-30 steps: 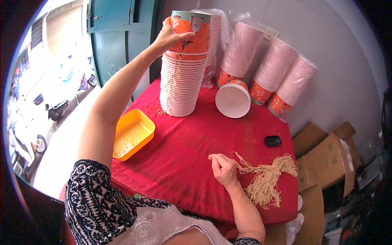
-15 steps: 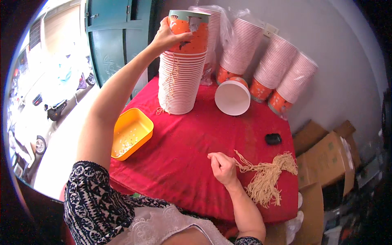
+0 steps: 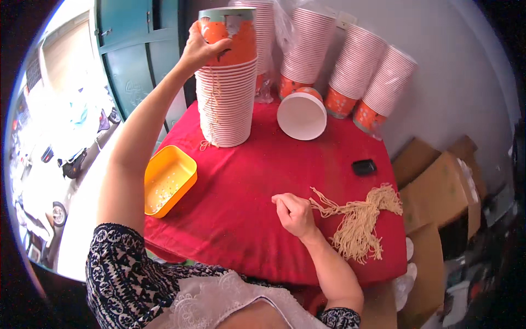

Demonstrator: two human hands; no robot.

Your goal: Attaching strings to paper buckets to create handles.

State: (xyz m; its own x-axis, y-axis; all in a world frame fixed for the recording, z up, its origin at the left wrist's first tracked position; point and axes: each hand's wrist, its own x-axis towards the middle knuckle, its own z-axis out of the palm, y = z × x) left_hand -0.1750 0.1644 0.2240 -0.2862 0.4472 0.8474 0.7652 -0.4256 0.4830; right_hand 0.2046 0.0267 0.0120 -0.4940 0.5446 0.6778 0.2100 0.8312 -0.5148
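Note:
On the left, my left hand [image 3: 201, 52] wraps round the top orange and green paper bucket [image 3: 239, 44], thumb toward me. That bucket is upside down on a tall stack of nested white-rimmed buckets [image 3: 230, 109]. Thin beige strings [image 3: 215, 98] hang down the stack's side, and a few lie at its foot. My right hand [image 3: 296, 215] is closed in a loose fist above the red cloth; whatever its fingers hold is hidden. Just right of it lies a bundle of beige cords [image 3: 359, 222], its thin end reaching toward my hand.
A yellow tray [image 3: 189, 183] with small white bits sits at the left edge. One bucket [image 3: 302, 116] lies on its side. Behind stand several bucket stacks [image 3: 357, 60], some in clear plastic. A small black dish [image 3: 364, 167] is at right; cardboard boxes [image 3: 433, 186] lean beside the red-covered table [image 3: 230, 225].
The whole view has shifted a little, so the stacks appear further left and higher. My left hand stays on the top bucket, and my right hand remains closed near the cords.

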